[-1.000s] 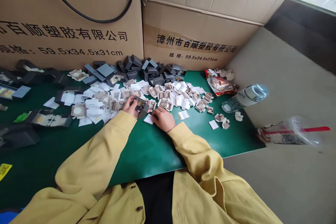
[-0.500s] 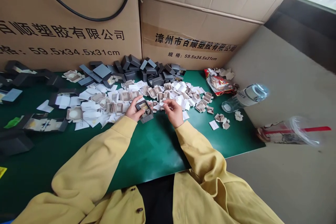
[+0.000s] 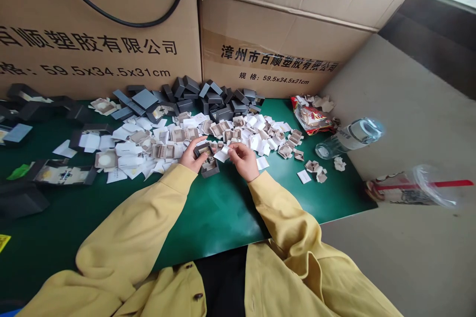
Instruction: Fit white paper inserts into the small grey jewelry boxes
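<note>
My left hand point(image 3: 191, 156) grips a small dark grey hinged box point(image 3: 207, 158), held open just above the green mat point(image 3: 208, 213). My right hand point(image 3: 243, 158) pinches a small white card point(image 3: 222, 154) right beside the box. Both hands sit at the near edge of a spread of white cards and beige inserts point(image 3: 238, 133). Behind that spread lies a heap of dark grey boxes point(image 3: 208, 96).
Two large cardboard cartons point(image 3: 267, 34) wall the far side. More dark boxes and lids point(image 3: 22, 109) lie at the left. A red snack bag point(image 3: 310, 119), a clear bottle point(image 3: 349, 137) and a plastic cup with a red straw point(image 3: 416, 189) lie to the right.
My right hand lifted off the mat with a white card and moved up to the box. My left hand raised and tilted the open box.
</note>
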`<state>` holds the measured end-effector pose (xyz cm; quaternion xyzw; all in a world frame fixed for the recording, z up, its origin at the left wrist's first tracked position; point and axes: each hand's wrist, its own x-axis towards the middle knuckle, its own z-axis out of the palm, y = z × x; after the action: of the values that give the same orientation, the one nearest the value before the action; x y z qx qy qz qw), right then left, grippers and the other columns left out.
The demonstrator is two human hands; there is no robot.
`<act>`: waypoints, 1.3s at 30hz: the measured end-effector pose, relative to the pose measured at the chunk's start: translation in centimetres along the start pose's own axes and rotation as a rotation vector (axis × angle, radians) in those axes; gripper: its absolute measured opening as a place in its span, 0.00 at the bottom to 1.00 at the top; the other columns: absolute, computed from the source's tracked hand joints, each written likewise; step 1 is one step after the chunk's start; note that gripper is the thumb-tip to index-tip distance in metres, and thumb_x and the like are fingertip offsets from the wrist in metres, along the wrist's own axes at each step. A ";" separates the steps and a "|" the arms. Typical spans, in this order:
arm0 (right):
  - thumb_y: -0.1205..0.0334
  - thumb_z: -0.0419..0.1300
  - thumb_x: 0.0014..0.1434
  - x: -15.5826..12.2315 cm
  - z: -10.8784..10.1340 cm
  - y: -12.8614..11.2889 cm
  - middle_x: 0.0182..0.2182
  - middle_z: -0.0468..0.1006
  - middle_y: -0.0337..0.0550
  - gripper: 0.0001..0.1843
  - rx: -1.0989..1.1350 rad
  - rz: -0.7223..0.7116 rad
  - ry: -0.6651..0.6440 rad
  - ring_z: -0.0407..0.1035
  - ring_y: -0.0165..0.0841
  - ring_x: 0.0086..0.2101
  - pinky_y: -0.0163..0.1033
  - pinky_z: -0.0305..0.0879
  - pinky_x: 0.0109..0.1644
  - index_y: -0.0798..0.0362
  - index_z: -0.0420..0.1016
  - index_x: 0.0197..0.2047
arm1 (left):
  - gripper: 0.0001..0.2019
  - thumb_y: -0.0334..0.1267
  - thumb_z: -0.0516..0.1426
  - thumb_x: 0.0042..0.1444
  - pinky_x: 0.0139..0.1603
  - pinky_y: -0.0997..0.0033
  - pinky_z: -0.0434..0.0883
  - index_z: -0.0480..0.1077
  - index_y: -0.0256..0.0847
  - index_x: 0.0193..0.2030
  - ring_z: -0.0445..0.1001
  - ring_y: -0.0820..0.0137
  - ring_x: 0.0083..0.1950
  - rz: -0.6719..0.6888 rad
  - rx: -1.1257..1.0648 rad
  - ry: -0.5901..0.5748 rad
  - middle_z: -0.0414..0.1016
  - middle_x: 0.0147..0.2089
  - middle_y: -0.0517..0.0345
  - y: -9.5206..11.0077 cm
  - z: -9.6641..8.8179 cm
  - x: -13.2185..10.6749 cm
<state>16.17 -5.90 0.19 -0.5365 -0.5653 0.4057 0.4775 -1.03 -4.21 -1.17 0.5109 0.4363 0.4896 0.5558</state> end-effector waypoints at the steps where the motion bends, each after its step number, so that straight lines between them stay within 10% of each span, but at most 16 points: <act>1: 0.52 0.55 0.53 -0.1 0.0 -0.1 0.23 0.69 0.36 0.13 0.005 -0.006 0.000 0.63 0.27 0.22 0.33 0.62 0.26 0.52 0.69 0.34 | 0.27 0.38 0.59 0.47 0.55 0.59 0.63 0.60 0.36 0.55 0.73 0.62 0.46 0.005 0.006 0.015 0.76 0.40 0.48 0.1 0.0 0.0; 10: 0.49 0.53 0.56 -0.8 0.5 -0.7 0.19 0.67 0.34 0.14 0.124 -0.043 0.022 0.64 0.27 0.19 0.35 0.65 0.24 0.50 0.68 0.38 | 0.24 0.36 0.60 0.45 0.53 0.59 0.66 0.64 0.38 0.51 0.71 0.60 0.49 -0.019 0.015 0.060 0.73 0.47 0.47 0.4 0.2 -0.1; 20: 0.51 0.56 0.54 -1.2 1.1 -1.2 0.31 0.74 0.40 0.13 0.203 -0.054 0.018 0.72 0.30 0.28 0.39 0.72 0.35 0.50 0.66 0.39 | 0.34 0.35 0.61 0.44 0.49 0.47 0.67 0.57 0.42 0.60 0.63 0.49 0.58 -0.331 -0.575 -0.312 0.59 0.61 0.40 1.4 -2.0 0.1; 31: 0.58 0.52 0.58 -1.8 1.1 -1.5 0.34 0.74 0.44 0.08 -0.147 -0.268 0.038 0.70 0.32 0.36 0.38 0.69 0.40 0.51 0.70 0.35 | 0.22 0.43 0.63 0.45 0.51 0.61 0.70 0.70 0.35 0.46 0.71 0.57 0.51 -0.276 -0.514 -0.045 0.75 0.44 0.46 -0.5 -0.4 0.2; 39: 0.62 0.49 0.60 -2.1 1.2 -1.7 0.38 0.75 0.45 0.09 -0.250 -0.382 0.017 0.69 0.33 0.42 0.40 0.66 0.48 0.50 0.69 0.36 | 0.28 0.44 0.62 0.46 0.39 0.56 0.75 0.64 0.47 0.55 0.75 0.62 0.42 -0.393 -0.527 -0.064 0.74 0.48 0.52 -0.4 -0.3 -0.4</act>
<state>14.59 -8.04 1.36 -0.4782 -0.6985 0.2302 0.4799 -1.31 -4.61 -1.58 0.2708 0.3673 0.4530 0.7658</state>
